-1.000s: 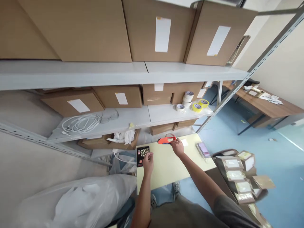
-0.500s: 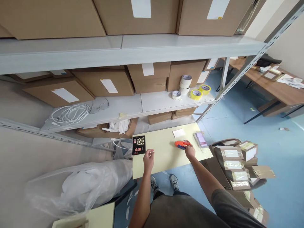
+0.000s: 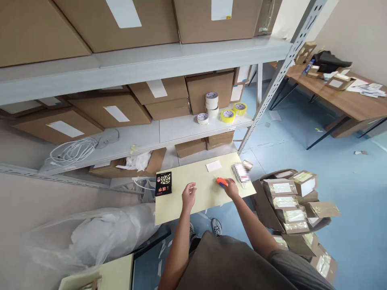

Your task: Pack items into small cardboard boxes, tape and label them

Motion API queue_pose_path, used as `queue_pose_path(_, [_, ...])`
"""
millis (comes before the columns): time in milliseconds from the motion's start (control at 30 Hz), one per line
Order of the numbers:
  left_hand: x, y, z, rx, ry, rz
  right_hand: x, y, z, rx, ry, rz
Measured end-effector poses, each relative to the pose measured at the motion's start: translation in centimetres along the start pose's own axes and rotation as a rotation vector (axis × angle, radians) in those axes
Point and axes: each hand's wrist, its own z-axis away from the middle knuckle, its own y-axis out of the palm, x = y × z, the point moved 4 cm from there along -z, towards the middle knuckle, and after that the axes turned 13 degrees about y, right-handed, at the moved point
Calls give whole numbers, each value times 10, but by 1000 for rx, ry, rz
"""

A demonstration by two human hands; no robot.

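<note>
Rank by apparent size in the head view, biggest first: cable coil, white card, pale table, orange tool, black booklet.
1. Pale table
2. Cable coil
3. Black booklet
4. White card and orange tool: order unsure; the right hand partly covers the tool.

Book (image 3: 163, 184) left on table (image 3: 173, 205), card (image 3: 214, 166) farther right (by back edge), tape rolls (image 3: 227, 116) on shelf (image 3: 175, 132) behind
</note>
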Motion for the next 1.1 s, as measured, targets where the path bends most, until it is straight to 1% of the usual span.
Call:
queue_pose_path(67, [0, -3, 8, -16, -1, -5, 24, -4, 4, -2, -108, -71])
queue_pose_path(167, [6, -18, 29, -68, -14, -13, 60, -5, 10, 0, -284, -131])
queue_pose_path(267, [13, -43, 58, -153, -42, -21, 91, -1, 15, 21, -407, -197])
queue_pose_path(367, [17, -73, 87, -244, -68, -35, 118, 8, 22, 75, -487, -239])
queue_pose_path(433, [19, -91, 103, -306, -78, -50, 133, 13, 29, 115, -532, -249])
queue_pose_path(500, [20, -106, 114, -358, -83, -64, 144, 18, 38, 152, -567, -249])
queue_pose_path(567, [22, -115, 120, -389, -88, -75, 151, 20, 46, 178, -587, -241])
queue_pose_path(633, [23, -118, 123, -402, -95, -69, 154, 21, 52, 193, -592, -230])
queue_pose_path(800, [22, -115, 124, -406, -109, -14, 151, 19, 60, 218, -598, -191])
queue_pose_path(933, [23, -113, 127, -396, -114, -33, 149, 18, 65, 223, -618, -169])
queue_pose_path(1100, [23, -123, 133, -435, -78, -92, 157, 26, 77, 231, -638, -181])
